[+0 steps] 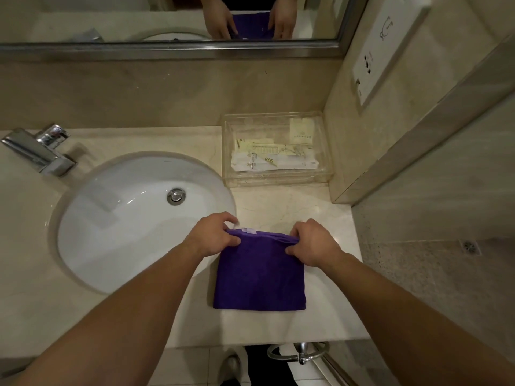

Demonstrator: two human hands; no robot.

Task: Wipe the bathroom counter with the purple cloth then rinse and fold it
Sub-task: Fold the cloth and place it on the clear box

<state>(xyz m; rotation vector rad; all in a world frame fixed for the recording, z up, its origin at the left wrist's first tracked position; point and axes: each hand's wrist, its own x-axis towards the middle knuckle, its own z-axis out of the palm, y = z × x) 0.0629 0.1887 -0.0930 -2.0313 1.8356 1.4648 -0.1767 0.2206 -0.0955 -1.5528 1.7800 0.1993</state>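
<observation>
On the beige marble counter (278,324), just right of the white oval sink (125,218), lies the folded purple terry cloth (259,277), its long axis pointing toward the mirror (111,18). A clear plastic tray (278,178) stands beyond it. The left hand (214,235) and right hand (312,243) pinch the cloth's far corners.

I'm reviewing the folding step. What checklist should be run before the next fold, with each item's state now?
1. Left hand pinches the far edge of the cloth: ok.
2. Right hand pinches the far edge too: ok.
3. The cloth lies on the counter, outside the sink: ok.
4. Near edge straight, layers aligned: ok.
5. Tray stands apart from the cloth: ok.
6. The cloth has been rinsed and wrung: cannot tell.
</observation>
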